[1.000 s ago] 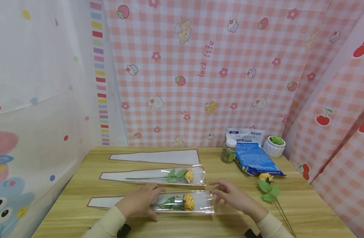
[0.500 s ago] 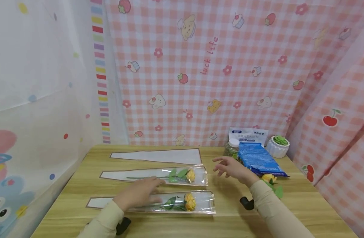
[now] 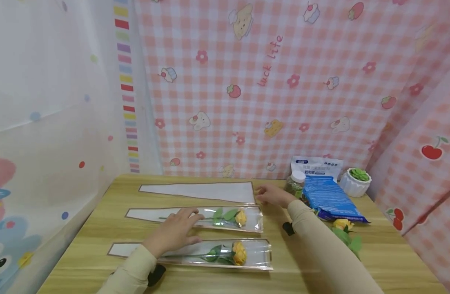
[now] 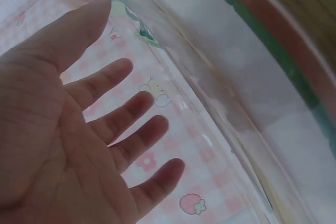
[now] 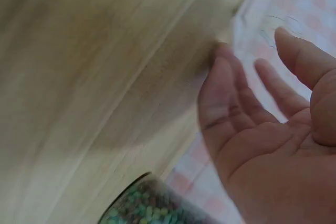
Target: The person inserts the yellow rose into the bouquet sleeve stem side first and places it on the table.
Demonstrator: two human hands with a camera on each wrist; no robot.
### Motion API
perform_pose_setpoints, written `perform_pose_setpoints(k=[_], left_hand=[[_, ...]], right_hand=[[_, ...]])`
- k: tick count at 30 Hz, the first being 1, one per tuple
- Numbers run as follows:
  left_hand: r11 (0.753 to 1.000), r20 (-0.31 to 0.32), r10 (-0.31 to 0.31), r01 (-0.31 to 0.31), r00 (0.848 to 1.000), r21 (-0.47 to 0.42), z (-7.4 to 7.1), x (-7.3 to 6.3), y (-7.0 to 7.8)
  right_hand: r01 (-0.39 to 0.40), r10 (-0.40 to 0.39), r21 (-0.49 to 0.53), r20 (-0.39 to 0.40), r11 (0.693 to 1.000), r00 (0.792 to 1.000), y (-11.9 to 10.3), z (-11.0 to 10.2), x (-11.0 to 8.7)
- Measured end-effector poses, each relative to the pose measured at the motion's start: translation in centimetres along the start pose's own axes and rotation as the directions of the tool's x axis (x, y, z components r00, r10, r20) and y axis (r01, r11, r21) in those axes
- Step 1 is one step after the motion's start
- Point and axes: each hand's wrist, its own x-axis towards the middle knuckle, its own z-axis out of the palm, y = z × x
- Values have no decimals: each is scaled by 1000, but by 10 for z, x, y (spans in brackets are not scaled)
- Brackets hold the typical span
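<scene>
Three tapered clear sleeves with brown edges lie across the table. The far sleeve (image 3: 203, 192) looks flat, with no flower in it. A yellow rose (image 3: 241, 217) with a green stem lies in the middle sleeve (image 3: 145, 213), and another yellow rose (image 3: 239, 253) in the near sleeve (image 3: 259, 254). My left hand (image 3: 175, 232) hovers with spread fingers over the middle and near sleeves; its palm (image 4: 58, 135) holds nothing. At the wide right end of the far sleeve is my right hand (image 3: 273, 195), fingers slightly bent and thumb apart (image 5: 262, 119). Whether it touches the sleeve is unclear.
At the back right stand a white-capped jar (image 3: 295, 183) of small pellets, a blue packet (image 3: 331, 198), a white packet (image 3: 317, 164) and a potted succulent (image 3: 356, 182). A loose yellow rose (image 3: 343, 224) lies at the right, partly behind my right sleeve (image 3: 324, 245).
My right hand has moved away from the near sleeve's right end, back to the far sleeve's right end. My left hand has lifted off the near sleeve and shifted toward the middle one.
</scene>
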Motion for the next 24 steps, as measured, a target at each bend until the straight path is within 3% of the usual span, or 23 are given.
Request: perform_pose_setpoints(k=[5, 8, 13, 16, 20, 22, 24], left_hand=[[998, 69, -66, 66, 995, 0, -2, -2, 3], [997, 81, -82, 81, 993, 14, -3, -2, 4], [996, 92, -89, 87, 992, 24, -3, 1, 3], [996, 99, -90, 89, 991, 17, -2, 1, 2], [995, 109, -99, 99, 989, 3, -2, -1, 0], [994, 118, -106, 107, 987, -3, -1, -2, -1], [994, 127, -108, 110, 986, -14, -1, -3, -2]], right_hand=[[47, -44, -89, 32, 995, 998, -1, 2, 17], [77, -70, -195, 41, 978, 997, 1, 1, 22], [51, -48, -267, 19, 962, 999, 3, -2, 25], [32, -31, -252, 8, 967, 999, 4, -1, 26], [52, -68, -274, -49, 960, 996, 8, 6, 31], [37, -58, -211, -95, 977, 994, 11, 10, 33], [-5, -5, -72, -139, 997, 990, 12, 14, 32]])
